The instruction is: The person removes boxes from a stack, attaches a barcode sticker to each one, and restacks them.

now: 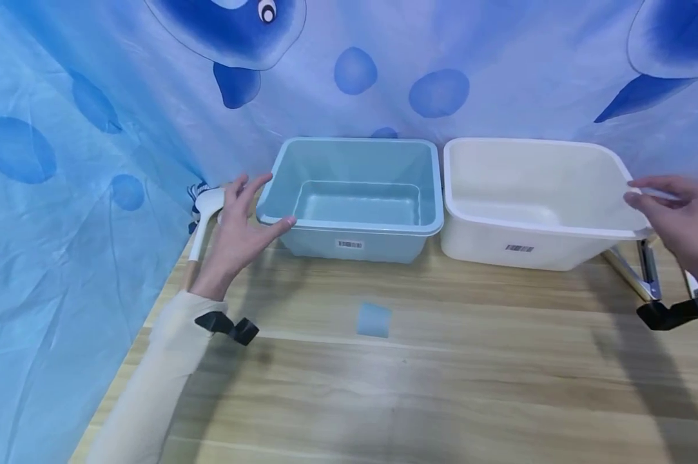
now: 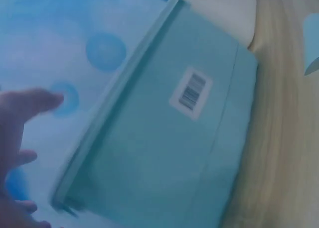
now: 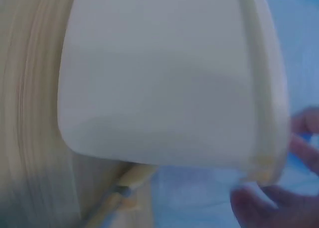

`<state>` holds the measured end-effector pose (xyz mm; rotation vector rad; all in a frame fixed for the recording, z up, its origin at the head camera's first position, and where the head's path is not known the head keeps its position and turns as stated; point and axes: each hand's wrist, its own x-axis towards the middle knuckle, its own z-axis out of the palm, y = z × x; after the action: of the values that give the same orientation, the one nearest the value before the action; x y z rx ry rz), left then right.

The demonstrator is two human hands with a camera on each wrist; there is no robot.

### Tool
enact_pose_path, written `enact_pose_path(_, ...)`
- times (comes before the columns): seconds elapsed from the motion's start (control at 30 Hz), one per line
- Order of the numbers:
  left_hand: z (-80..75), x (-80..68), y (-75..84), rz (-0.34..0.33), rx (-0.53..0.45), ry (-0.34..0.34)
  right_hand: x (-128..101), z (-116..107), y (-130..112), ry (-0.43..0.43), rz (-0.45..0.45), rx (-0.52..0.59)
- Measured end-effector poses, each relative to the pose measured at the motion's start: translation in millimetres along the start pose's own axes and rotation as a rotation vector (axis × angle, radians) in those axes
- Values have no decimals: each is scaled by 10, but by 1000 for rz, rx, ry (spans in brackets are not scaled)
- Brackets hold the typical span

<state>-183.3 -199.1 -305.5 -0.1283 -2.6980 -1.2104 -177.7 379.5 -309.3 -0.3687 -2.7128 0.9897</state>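
A light blue plastic bin point(image 1: 354, 193) stands open and empty at the back of the wooden table point(image 1: 418, 386), with a white bin point(image 1: 534, 200) right beside it. My left hand point(image 1: 256, 212) is spread at the blue bin's front left corner, thumb on the rim. In the left wrist view the blue bin point(image 2: 174, 138) and its barcode label point(image 2: 188, 92) fill the frame, and the left hand point(image 2: 20, 138) hovers by the rim. My right hand point(image 1: 635, 193) reaches the white bin's right rim with straight fingers. The right wrist view shows the white bin point(image 3: 159, 78) and blurred fingertips point(image 3: 279, 198) beside its rim.
A white spoon with a wooden handle point(image 1: 200, 219) lies left of the blue bin, by the blue curtain point(image 1: 64, 161). Metal tongs point(image 1: 639, 267) lie under the white bin's right corner. A small blue square point(image 1: 374, 320) lies on the table in front of the bins.
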Motion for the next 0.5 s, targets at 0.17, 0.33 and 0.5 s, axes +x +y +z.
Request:
enact_pose_path(0.17, 77, 162, -227, -96, -165, -145, 177, 44, 204, -131, -68, -93)
enact_pose_path(0.33, 156, 200, -328, -143, -219, -172, 248, 69, 252, -163, -128, -180)
enact_pose_path(0.5, 208, 190, -306, -129, -241, -151, 259, 39, 275, -165, -134, -226)
